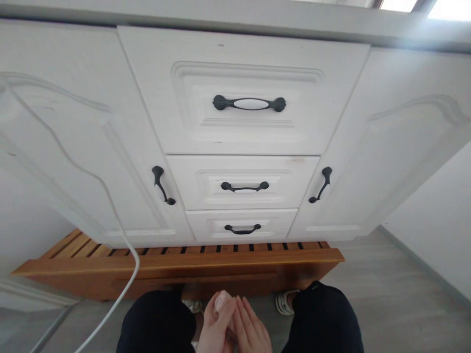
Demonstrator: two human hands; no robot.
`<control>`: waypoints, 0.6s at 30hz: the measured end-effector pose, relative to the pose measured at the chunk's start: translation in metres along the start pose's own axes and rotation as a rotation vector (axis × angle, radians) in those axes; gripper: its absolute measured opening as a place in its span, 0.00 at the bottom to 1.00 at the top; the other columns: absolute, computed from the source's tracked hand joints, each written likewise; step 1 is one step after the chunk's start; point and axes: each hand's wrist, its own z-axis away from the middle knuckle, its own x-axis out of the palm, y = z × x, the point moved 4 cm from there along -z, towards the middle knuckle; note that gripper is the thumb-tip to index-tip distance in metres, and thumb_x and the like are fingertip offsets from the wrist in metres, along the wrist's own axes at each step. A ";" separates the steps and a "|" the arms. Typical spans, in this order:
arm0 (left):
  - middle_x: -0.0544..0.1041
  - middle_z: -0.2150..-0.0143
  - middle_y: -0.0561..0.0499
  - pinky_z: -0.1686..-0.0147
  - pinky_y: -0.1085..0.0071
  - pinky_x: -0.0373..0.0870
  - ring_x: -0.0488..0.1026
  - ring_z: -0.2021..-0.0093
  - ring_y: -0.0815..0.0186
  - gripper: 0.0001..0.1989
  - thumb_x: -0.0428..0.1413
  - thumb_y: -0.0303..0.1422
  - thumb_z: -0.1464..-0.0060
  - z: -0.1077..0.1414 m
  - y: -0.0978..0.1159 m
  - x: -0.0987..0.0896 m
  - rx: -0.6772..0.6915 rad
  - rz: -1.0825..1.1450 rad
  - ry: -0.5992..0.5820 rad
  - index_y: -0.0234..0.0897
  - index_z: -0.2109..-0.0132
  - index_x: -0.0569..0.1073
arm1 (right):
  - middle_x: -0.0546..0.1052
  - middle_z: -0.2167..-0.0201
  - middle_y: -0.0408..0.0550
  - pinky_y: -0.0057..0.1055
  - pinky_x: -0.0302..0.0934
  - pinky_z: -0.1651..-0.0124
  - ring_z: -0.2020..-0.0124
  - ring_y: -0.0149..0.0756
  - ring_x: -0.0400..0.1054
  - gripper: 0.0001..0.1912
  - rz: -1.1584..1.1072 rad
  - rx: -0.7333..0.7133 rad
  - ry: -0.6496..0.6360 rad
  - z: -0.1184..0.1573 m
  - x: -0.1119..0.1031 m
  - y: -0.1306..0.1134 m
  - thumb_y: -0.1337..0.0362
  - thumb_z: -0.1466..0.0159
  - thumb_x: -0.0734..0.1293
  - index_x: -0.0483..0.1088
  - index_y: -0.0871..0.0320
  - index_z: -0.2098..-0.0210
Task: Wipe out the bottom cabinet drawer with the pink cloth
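Note:
My left hand (214, 324) is low in the middle of the head view, between my knees. It is closed round a small pale pink crumpled thing (223, 300), whose top shows past the thumb; I cannot make out its kind. My right hand (252, 325) lies flat alongside, fingers stretched out and leaning against the left hand and the thing. The lower part of the pale thing is hidden behind the hands.
Ahead stands a white cabinet (239, 132) with drawers and dark handles. Before it runs a low wooden slatted bench (235, 267). A white cable (127, 279) hangs down at the left. My dark-clothed knees (324, 318) flank the hands above a grey floor (401, 299).

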 end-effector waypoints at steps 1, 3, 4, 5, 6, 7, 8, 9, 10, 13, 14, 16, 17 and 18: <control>0.75 0.57 0.53 0.60 0.81 0.74 0.77 0.62 0.75 0.17 0.55 0.17 0.44 0.001 0.001 0.001 0.020 0.002 0.019 0.41 0.51 0.67 | 0.79 0.49 0.48 0.31 0.71 0.57 0.50 0.37 0.76 0.28 0.049 0.021 0.029 0.000 0.001 -0.004 0.69 0.31 0.54 0.58 0.60 0.33; 0.75 0.58 0.53 0.60 0.84 0.72 0.76 0.62 0.78 0.15 0.54 0.16 0.43 0.001 -0.001 0.001 0.052 0.020 0.043 0.39 0.54 0.68 | 0.80 0.50 0.50 0.32 0.71 0.58 0.52 0.38 0.77 0.25 0.146 0.006 0.091 0.000 0.001 -0.013 0.68 0.32 0.55 0.65 0.63 0.37; 0.75 0.59 0.54 0.61 0.85 0.72 0.76 0.63 0.78 0.14 0.53 0.16 0.42 0.000 -0.003 0.001 0.056 0.028 0.048 0.39 0.55 0.68 | 0.80 0.51 0.50 0.32 0.71 0.58 0.53 0.38 0.77 0.24 0.180 -0.023 0.107 0.000 0.001 -0.015 0.67 0.32 0.55 0.68 0.64 0.40; 0.74 0.61 0.55 0.62 0.85 0.72 0.76 0.65 0.78 0.13 0.54 0.16 0.43 -0.002 -0.005 0.000 0.052 0.034 0.047 0.39 0.57 0.68 | 0.80 0.51 0.49 0.32 0.70 0.59 0.54 0.38 0.77 0.23 0.201 -0.050 0.110 0.000 0.002 -0.014 0.66 0.32 0.56 0.70 0.64 0.42; 0.74 0.63 0.56 0.63 0.84 0.72 0.76 0.66 0.78 0.13 0.54 0.16 0.43 -0.004 -0.007 0.000 0.050 0.039 0.035 0.39 0.58 0.68 | 0.80 0.50 0.48 0.32 0.70 0.58 0.53 0.38 0.77 0.23 0.208 -0.062 0.102 0.000 0.003 -0.012 0.66 0.32 0.56 0.71 0.64 0.42; 0.75 0.65 0.57 0.63 0.83 0.72 0.76 0.67 0.77 0.14 0.55 0.16 0.44 -0.005 -0.010 -0.001 0.049 0.041 0.014 0.40 0.58 0.68 | 0.80 0.50 0.48 0.33 0.70 0.57 0.52 0.38 0.76 0.23 0.197 -0.058 0.086 0.001 0.005 -0.007 0.65 0.32 0.56 0.70 0.63 0.42; 0.75 0.65 0.57 0.64 0.81 0.73 0.77 0.67 0.75 0.15 0.57 0.17 0.46 -0.008 -0.014 -0.001 0.046 0.043 -0.007 0.41 0.58 0.67 | 0.80 0.49 0.47 0.33 0.70 0.56 0.51 0.39 0.76 0.23 0.169 -0.041 0.077 0.003 0.006 -0.001 0.64 0.32 0.56 0.69 0.61 0.41; 0.75 0.66 0.57 0.65 0.79 0.73 0.77 0.68 0.73 0.16 0.58 0.18 0.47 -0.010 -0.018 -0.002 0.032 0.038 -0.027 0.42 0.57 0.67 | 0.80 0.49 0.47 0.33 0.70 0.56 0.51 0.39 0.76 0.24 0.135 -0.009 0.079 0.005 0.007 0.006 0.64 0.32 0.57 0.68 0.59 0.39; 0.76 0.66 0.57 0.66 0.77 0.73 0.78 0.68 0.71 0.17 0.59 0.19 0.47 -0.012 -0.022 -0.003 0.005 0.026 -0.044 0.43 0.56 0.66 | 0.80 0.50 0.48 0.34 0.70 0.55 0.51 0.39 0.76 0.25 0.103 0.036 0.091 0.008 0.008 0.012 0.63 0.32 0.57 0.66 0.56 0.37; 0.76 0.67 0.55 0.71 0.73 0.71 0.77 0.71 0.67 0.19 0.63 0.25 0.49 -0.020 -0.038 -0.007 -0.079 -0.031 -0.049 0.44 0.54 0.64 | 0.80 0.54 0.51 0.38 0.70 0.56 0.56 0.42 0.76 0.26 0.051 0.194 0.157 0.020 0.013 0.027 0.62 0.32 0.58 0.62 0.47 0.34; 0.75 0.67 0.55 0.71 0.72 0.71 0.76 0.72 0.67 0.20 0.63 0.27 0.50 -0.021 -0.042 -0.008 -0.092 -0.052 -0.042 0.44 0.53 0.64 | 0.80 0.56 0.51 0.39 0.70 0.57 0.57 0.43 0.76 0.27 0.042 0.241 0.173 0.025 0.016 0.031 0.62 0.32 0.58 0.62 0.45 0.34; 0.75 0.66 0.54 0.69 0.71 0.72 0.77 0.70 0.65 0.20 0.63 0.30 0.50 -0.021 -0.046 -0.007 -0.106 -0.114 -0.029 0.43 0.53 0.63 | 0.79 0.58 0.50 0.38 0.71 0.58 0.59 0.42 0.76 0.27 -0.020 0.253 0.175 0.036 0.024 0.038 0.62 0.32 0.59 0.61 0.44 0.34; 0.75 0.65 0.52 0.67 0.69 0.72 0.77 0.67 0.63 0.19 0.63 0.31 0.49 -0.019 -0.046 -0.004 -0.120 -0.168 -0.034 0.43 0.53 0.63 | 0.79 0.59 0.49 0.35 0.71 0.59 0.61 0.40 0.76 0.27 -0.077 0.244 0.167 0.042 0.028 0.041 0.62 0.32 0.59 0.62 0.44 0.34; 0.75 0.61 0.49 0.63 0.68 0.73 0.77 0.62 0.61 0.18 0.62 0.32 0.48 -0.015 -0.043 0.001 -0.130 -0.229 -0.048 0.42 0.53 0.64 | 0.79 0.59 0.48 0.33 0.72 0.60 0.61 0.39 0.76 0.26 -0.148 0.262 0.152 0.048 0.031 0.047 0.61 0.32 0.59 0.63 0.44 0.35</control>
